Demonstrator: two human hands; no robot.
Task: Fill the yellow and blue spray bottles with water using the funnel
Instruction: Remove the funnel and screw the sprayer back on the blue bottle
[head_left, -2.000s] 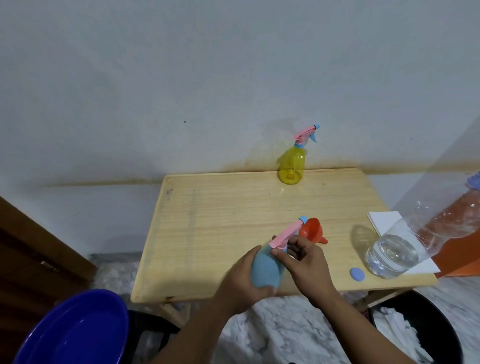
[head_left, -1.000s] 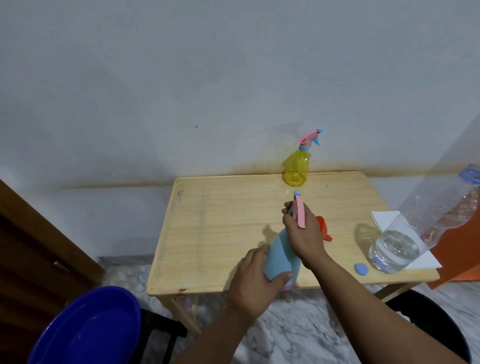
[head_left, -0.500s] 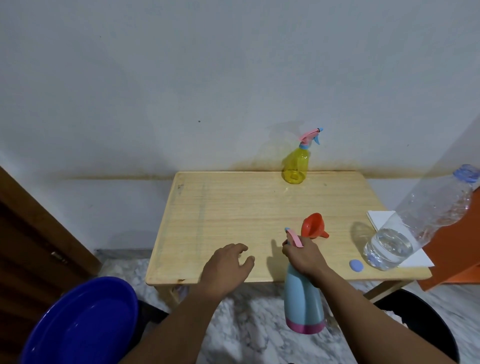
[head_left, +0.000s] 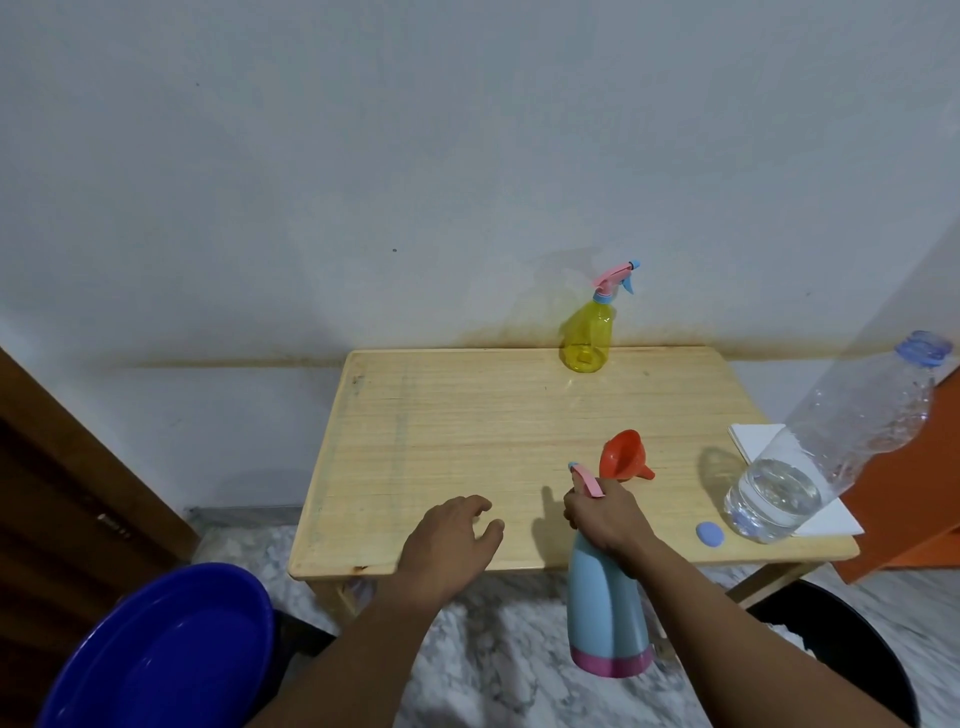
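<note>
Blue spray bottle (head_left: 605, 608): pale body, pink base, upright.

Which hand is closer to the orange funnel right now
Right. The right hand grips the blue spray bottle just below the orange funnel; the left hand hovers farther left, empty.

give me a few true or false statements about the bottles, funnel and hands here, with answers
1. The right hand grips the blue spray bottle by its top. True.
2. The left hand holds the funnel. False: it is open and empty over the table; the funnel lies on the table.
3. The yellow spray bottle stands at the table's far edge, near the wall. True.
4. The blue spray bottle stands on the table. False: it hangs in front of the near edge, above the floor.
5. The clear water bottle has its cap on. False: a blue cap lies beside it.
</note>
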